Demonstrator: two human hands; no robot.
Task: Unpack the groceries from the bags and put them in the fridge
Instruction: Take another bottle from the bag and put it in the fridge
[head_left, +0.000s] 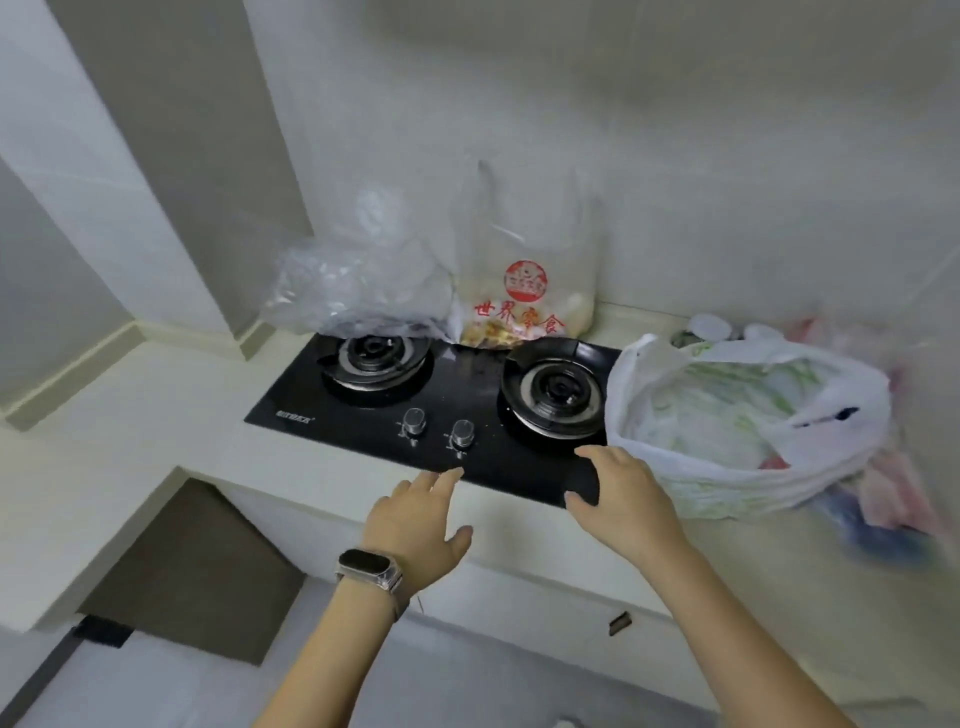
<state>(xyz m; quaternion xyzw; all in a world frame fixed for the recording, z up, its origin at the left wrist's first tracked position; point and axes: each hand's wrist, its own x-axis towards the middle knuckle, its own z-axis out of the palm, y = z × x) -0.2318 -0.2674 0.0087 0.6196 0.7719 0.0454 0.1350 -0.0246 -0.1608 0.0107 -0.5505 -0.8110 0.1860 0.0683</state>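
Three grocery bags stand on the kitchen counter. A crumpled clear plastic bag (358, 286) lies behind the left burner. Beside it stands an upright clear bag with red print (524, 280), food showing at its bottom. A white plastic bag (737, 421) with green-patterned contents sits right of the stove. My left hand (421, 525), with a watch on the wrist, hovers open over the stove's front edge. My right hand (623, 493) reaches forward with spread fingers, just left of the white bag and holding nothing.
A black two-burner gas stove (467, 395) with two knobs is set into the pale counter (130, 441). Blurred pink and blue packets (883, 499) lie right of the white bag. White lids (711, 327) sit behind it. Tiled walls close the back and left.
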